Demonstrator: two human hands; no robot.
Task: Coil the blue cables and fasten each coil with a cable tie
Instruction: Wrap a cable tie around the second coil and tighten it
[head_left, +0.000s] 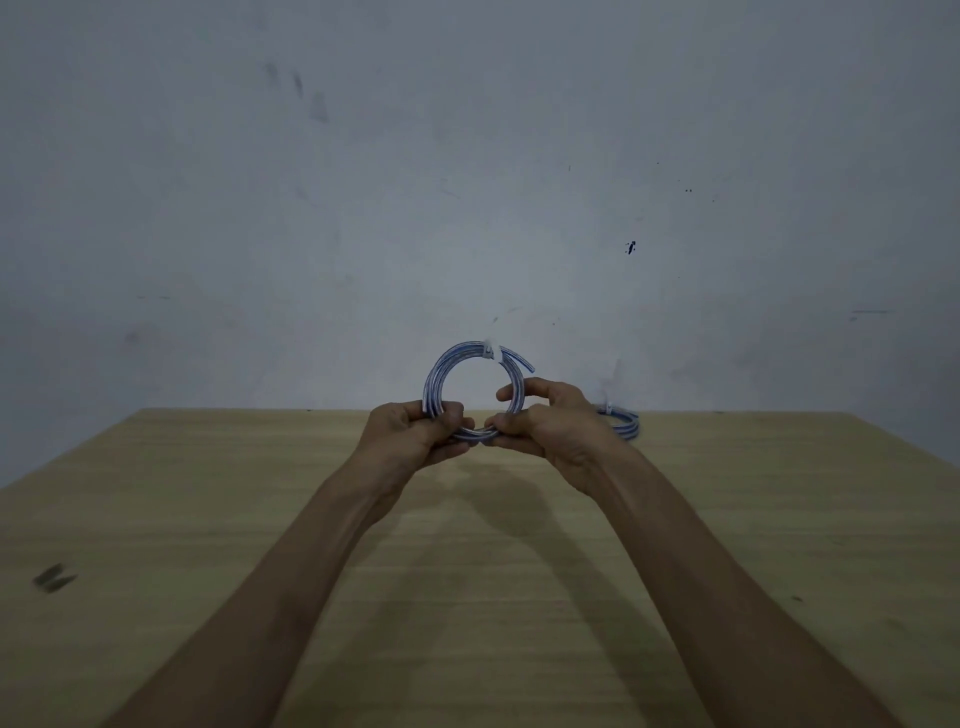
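A coil of blue cable (441, 371) stands upright above the far middle of the wooden table (208, 519), held up in both hands. My left hand (410, 434) grips its lower left side. My right hand (545, 423) pinches its lower right side, with the forefinger stretched over the ring. A white cable tie (491, 351) wraps the top of the coil, and a short cable end sticks out to the right of it. A second blue coil (623, 423) lies flat on the table behind my right hand, with a white tie on it.
A grey wall (467, 182) rises right behind the table's far edge. A small dark object (53, 578) lies on the table at the near left.
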